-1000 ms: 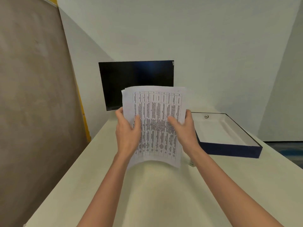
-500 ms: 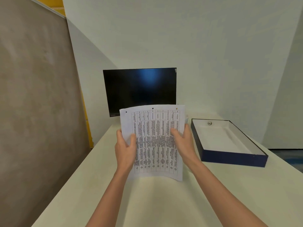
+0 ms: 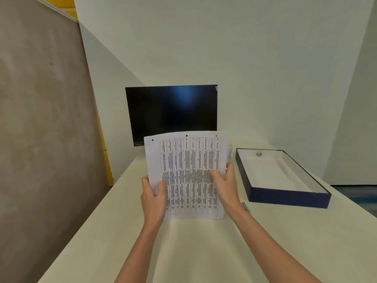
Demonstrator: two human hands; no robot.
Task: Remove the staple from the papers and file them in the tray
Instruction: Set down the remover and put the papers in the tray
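White papers (image 3: 189, 160) are standing upright on the bench (image 3: 204, 252), long axis vertical, print facing the person. The left hand (image 3: 153, 198) and right hand (image 3: 226, 184) fingers (image 3: 214, 172) are pinching the side edges.

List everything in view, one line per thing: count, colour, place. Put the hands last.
papers: one stack, sheet count unclear, white with a black printed table, held upright over the table in front of the monitor
monitor: one, black, screen dark, at the back of the table
tray: one, dark blue outside and white inside, on the table right of the papers
round thing: one, small, silvery, inside the tray at its far end
cup-like thing: one, white, behind the papers' right edge, mostly hidden
metal thing: one, silver-grey, on the table behind the right wrist, partly hidden
table: one, cream
panel: one, brown, left of the table
left hand: grips the papers' left edge
right hand: grips the papers' right edge
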